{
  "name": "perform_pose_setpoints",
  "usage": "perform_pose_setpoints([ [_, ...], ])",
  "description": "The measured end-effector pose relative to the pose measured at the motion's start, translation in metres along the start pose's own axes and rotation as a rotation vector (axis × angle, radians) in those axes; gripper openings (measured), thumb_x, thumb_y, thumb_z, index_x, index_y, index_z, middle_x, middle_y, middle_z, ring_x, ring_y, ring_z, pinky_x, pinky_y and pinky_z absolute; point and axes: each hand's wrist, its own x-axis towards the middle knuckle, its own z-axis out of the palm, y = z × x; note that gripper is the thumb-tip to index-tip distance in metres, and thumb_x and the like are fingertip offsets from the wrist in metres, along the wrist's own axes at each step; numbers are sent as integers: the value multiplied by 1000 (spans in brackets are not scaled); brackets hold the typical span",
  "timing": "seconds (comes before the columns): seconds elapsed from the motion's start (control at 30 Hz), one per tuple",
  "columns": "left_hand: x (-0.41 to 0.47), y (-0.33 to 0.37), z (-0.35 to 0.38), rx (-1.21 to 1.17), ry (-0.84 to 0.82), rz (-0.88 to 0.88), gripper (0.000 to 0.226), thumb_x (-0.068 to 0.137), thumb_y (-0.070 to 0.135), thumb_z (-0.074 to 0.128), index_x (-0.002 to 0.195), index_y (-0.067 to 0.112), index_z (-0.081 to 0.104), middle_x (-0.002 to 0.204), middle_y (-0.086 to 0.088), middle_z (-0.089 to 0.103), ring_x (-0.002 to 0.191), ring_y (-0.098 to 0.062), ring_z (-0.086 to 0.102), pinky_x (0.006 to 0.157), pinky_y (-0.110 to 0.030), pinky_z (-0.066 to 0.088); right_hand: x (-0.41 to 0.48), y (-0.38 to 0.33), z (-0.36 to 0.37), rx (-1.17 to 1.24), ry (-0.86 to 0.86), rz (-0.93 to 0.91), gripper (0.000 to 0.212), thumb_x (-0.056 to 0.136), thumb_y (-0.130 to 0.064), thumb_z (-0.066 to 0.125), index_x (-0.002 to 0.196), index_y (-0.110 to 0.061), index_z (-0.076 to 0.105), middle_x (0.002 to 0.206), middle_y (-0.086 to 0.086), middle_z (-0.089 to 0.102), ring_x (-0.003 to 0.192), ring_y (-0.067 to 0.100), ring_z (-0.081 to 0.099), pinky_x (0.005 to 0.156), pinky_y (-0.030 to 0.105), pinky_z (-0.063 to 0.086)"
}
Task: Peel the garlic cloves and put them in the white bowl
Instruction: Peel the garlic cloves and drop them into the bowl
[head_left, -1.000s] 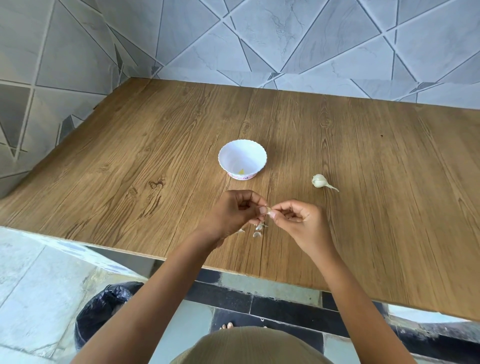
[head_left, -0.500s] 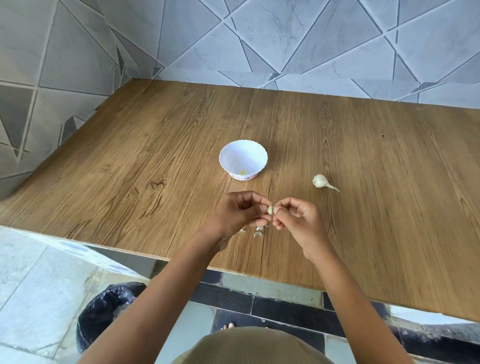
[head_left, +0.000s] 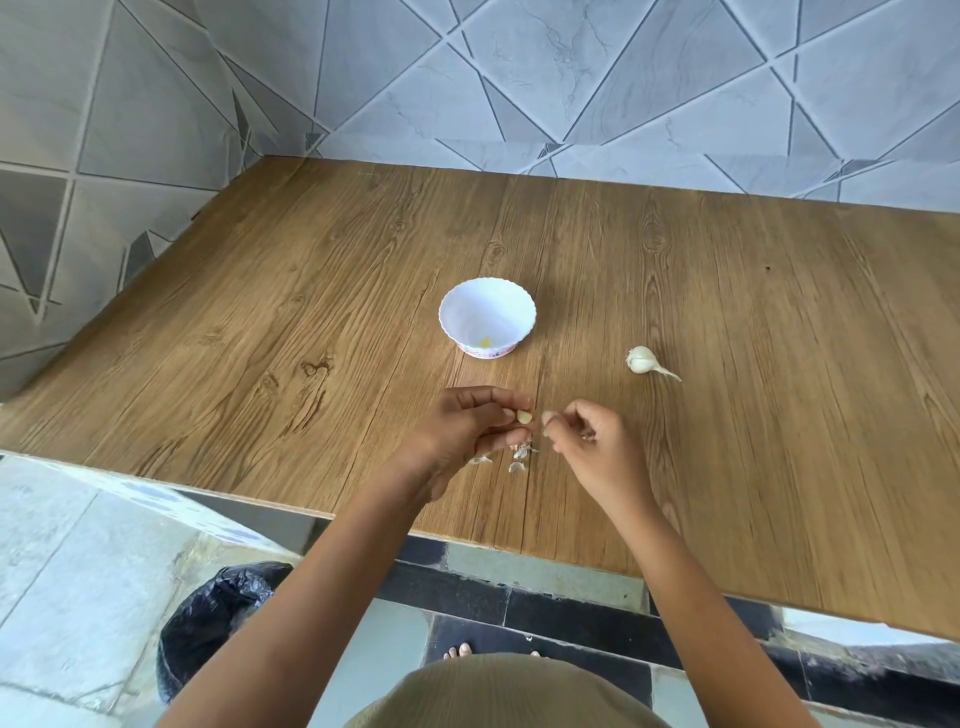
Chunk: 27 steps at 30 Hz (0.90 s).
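My left hand (head_left: 467, 426) pinches a small pale garlic clove (head_left: 523, 416) between thumb and fingers, just above the wooden table (head_left: 260, 338). My right hand (head_left: 592, 441) is a short gap to the right of it, fingertips curled and pinching a bit of papery skin (head_left: 548, 417). Loose peel scraps (head_left: 517, 457) lie on the table under my hands. The white bowl (head_left: 457, 312) stands beyond my hands, with a small yellowish piece (head_left: 485, 341) at its bottom. A garlic bulb (head_left: 644, 359) with a stem lies to the right of the bowl.
Grey tiled walls (head_left: 571, 78) close the table at the back and left. The table's front edge runs below my wrists. A bin with a black bag (head_left: 208, 618) stands on the floor at the lower left.
My hands were together on the clove; now my right hand has pulled a little to the right, away from the clove that stays in my left hand.
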Motion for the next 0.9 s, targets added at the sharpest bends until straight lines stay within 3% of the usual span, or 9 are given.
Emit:
perform_pose_setpoints([
  [0.07,0,-2,-4,54,28,13,23,91,-10,47,95,1,67,92,-15,69,78,-14,68,74,-18,56,-2,2,2,-85,-22,-59,16,83,-17,68,69,-13,62,66,-4,66,58,19,61,55,31,46],
  [0.13,0,-5,-6,117,54,32,23,90,-10,50,94,3,68,88,-11,69,75,-11,68,73,-17,55,-4,-2,4,-98,-25,-122,8,78,-8,71,80,-13,66,82,-8,68,76,9,61,69,9,43],
  [0.2,-1,-7,-8,174,81,50,21,90,-9,51,95,4,68,86,-9,69,74,-9,67,71,-16,54,-3,-4,5,-73,-29,-143,12,78,-2,69,85,-11,67,87,-9,67,85,1,59,75,1,37],
  [0.3,-2,-7,-6,249,108,87,17,89,-9,54,99,-3,66,80,-8,65,63,-2,65,62,-11,49,-2,-5,8,-14,-69,-115,7,81,-9,69,86,-14,68,84,-17,66,85,1,61,75,10,44],
  [0.43,-3,-7,-6,246,117,97,14,88,-10,55,98,-6,64,77,-8,61,55,-1,62,56,-10,47,-2,-4,13,32,-92,-72,13,78,-18,75,89,-16,69,83,-13,68,82,7,62,72,21,49],
  [0.53,-3,-6,-8,188,106,73,10,86,-8,60,92,0,63,79,-11,63,58,-4,64,58,-13,50,-1,-5,16,84,-111,-39,13,78,-17,75,89,-14,69,83,-8,69,79,9,63,69,20,50],
  [0.63,-1,-6,-12,227,118,56,13,83,-4,66,90,6,60,81,-14,61,58,-8,63,56,-18,50,-2,-8,16,209,-121,12,19,77,-11,76,91,-19,66,83,-7,67,75,-1,60,67,11,45],
  [0.73,1,-6,-17,273,124,52,18,81,-2,69,91,9,58,83,-13,60,59,-12,63,54,-20,48,-2,-11,17,268,-139,32,25,78,-7,74,90,-26,63,83,-8,67,75,-4,59,67,15,46],
  [0.9,4,-7,-21,347,144,76,22,78,-2,72,88,11,57,75,-6,56,54,-12,55,53,-20,47,-1,-13,17,315,-128,82,24,80,-2,69,90,-22,62,84,-2,66,76,2,60,68,21,50],
])
